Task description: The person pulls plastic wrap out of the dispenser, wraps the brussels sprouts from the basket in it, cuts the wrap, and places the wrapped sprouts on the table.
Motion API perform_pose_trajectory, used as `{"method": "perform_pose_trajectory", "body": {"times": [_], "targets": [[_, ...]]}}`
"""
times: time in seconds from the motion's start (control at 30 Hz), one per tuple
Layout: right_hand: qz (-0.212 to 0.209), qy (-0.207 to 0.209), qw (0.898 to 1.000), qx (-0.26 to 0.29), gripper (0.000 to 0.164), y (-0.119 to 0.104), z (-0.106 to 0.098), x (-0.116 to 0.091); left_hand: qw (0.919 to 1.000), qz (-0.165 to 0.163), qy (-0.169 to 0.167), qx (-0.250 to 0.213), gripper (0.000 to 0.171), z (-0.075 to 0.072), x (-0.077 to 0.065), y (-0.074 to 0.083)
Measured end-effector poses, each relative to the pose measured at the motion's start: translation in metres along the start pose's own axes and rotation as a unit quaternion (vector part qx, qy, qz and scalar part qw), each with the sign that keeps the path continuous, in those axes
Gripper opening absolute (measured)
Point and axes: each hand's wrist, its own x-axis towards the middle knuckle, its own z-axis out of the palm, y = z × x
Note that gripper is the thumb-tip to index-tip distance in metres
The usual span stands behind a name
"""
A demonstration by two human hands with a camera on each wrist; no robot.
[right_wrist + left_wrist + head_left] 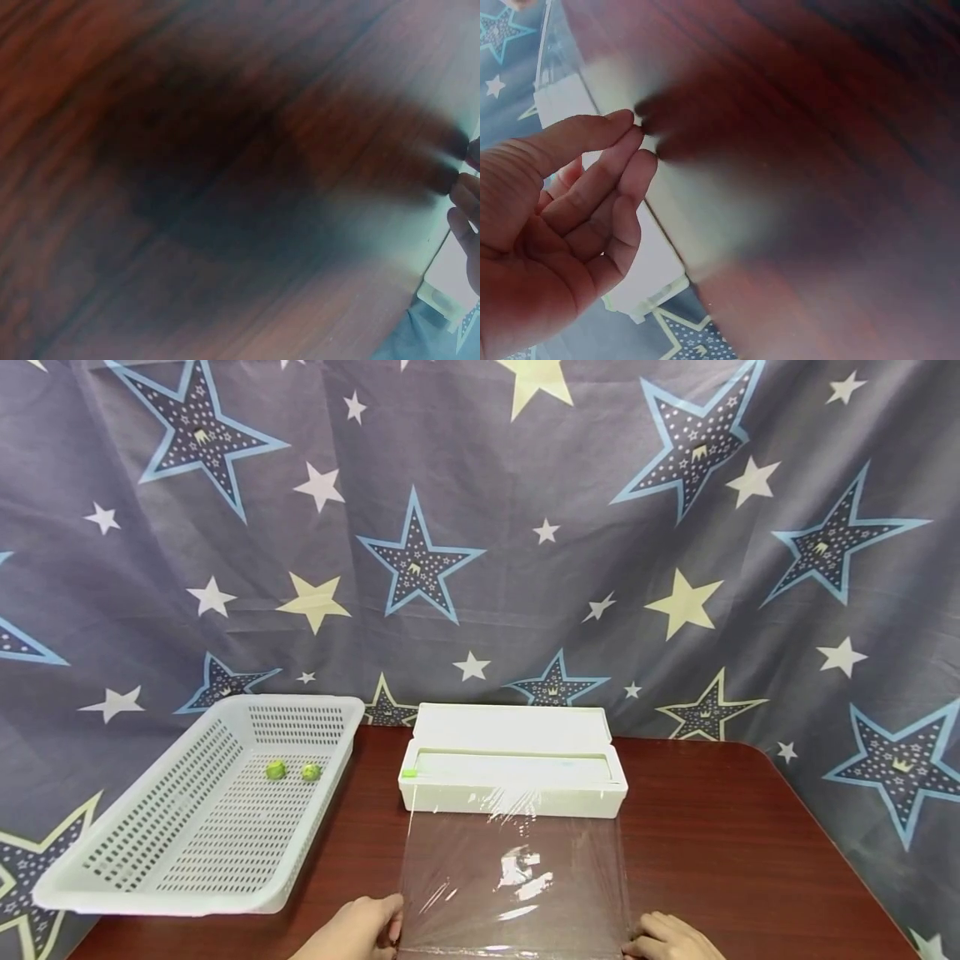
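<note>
A sheet of clear plastic wrap (pixel 517 877) stretches from a white wrap dispenser box (pixel 510 800) toward the near side of the table. My left hand (pixel 358 930) pinches the sheet's near left corner between thumb and fingers. At the near right corner, my right hand (pixel 670 937) pinches the other side. The dispenser's lid (pixel 512 725) stands raised at the back, and a small green slider (pixel 408 772) sits at the left of its front edge. In the left wrist view, the left hand (pixel 577 195) has thumb and fingertips together. Only some right fingertips (pixel 466 196) show in the right wrist view.
To the left stands a white perforated plastic basket (pixel 313 852) holding two small green round things (pixel 276 769). The dark red wooden table (pixel 720 827) has its right edge sloping toward me. A star-patterned cloth (pixel 480 635) hangs behind.
</note>
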Motion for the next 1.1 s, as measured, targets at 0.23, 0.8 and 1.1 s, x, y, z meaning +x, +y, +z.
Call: {"method": "perform_pose_trajectory", "body": {"times": [0.23,0.8,1.1], "targets": [[0.009,-0.01,1.0,-0.006,0.028,-0.002,-0.001,0.001,0.9998,-0.003,-0.016,0.006,0.025,-0.001,0.002,0.002],[-0.008,-0.012,1.0,-0.026,0.04,0.0,0.0,0.002,0.998,-0.01,-0.015,0.061,0.02,0.003,-0.003,-0.007],[-0.013,-0.013,1.0,-0.021,0.037,0.001,0.0,0.002,0.9966,-0.019,-0.02,0.077,0.022,0.006,-0.005,-0.009]]}}
